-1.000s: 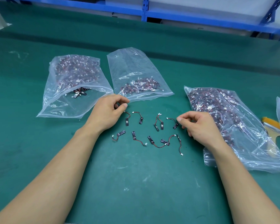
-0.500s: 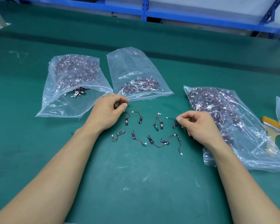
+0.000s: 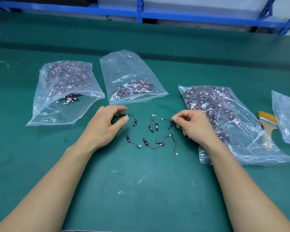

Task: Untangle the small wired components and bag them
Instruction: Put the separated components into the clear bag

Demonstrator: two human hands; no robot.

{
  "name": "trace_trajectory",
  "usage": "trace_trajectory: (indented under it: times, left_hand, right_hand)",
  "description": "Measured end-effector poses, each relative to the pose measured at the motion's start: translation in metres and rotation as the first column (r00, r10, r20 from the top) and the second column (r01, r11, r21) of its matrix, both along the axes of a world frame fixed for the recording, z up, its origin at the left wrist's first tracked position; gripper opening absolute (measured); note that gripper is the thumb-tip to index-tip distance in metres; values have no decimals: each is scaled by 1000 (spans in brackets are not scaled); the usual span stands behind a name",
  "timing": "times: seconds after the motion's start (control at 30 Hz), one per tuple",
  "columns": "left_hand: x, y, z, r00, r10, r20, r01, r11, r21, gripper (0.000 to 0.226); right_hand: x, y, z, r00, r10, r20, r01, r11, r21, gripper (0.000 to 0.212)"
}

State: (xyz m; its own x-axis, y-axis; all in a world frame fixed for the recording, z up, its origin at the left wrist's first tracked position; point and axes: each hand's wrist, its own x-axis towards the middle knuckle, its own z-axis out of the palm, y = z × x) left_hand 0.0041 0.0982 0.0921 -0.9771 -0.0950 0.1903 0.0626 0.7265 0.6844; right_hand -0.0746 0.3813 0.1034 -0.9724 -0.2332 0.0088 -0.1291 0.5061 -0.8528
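Bright even overhead light, soft shadows, wide-angle edge distortion

Little wired parts, each a black strip with a thin wire and a white plug, were spread out flat in the middle. A clear left bag and middle bag were laid farther back. A very full right bag was laid nearby.

This looks like an electronics factory workshop: a long bench covered with a green mat, blue metal shelving behind it, and clear plastic bags filled with many small wired parts.
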Motion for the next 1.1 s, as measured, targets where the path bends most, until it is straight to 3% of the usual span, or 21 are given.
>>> trace_trajectory:
  times: [0.17,0.3,0.4,0.57,0.8,0.93,1.1]
  left_hand:
    - [15,38,-2,985,-151,88,165,971,-172,79]
    - [4,81,-2,970,-218,108,237,946,-221,110]
    - [-8,115,-5,960,-273,66,281,928,-245,120]
    - [-27,123,-7,964,-266,-3,256,930,-262,100]
    - [-31,110,-5,961,-266,-71,245,945,-217,23]
    - [-29,109,-5,958,-271,-92,245,943,-223,19]
    - [-27,98,-3,958,-261,-119,230,947,-223,33]
  right_hand:
    - [0,2,-1,1000,-5,20,5,1000,-12,16]
    - [0,2,-2,999,-2,48,4,999,-46,16]
    - [0,2,-1,999,12,47,-8,998,-66,17]
    - [-2,3,-2,998,-15,62,20,997,-80,15]
    - [4,1,-7,997,-37,-67,32,997,-71,18]
    - [10,-1,-7,980,-27,-198,29,1000,6,18]
    - [19,-4,2,918,21,-395,33,991,130,12]
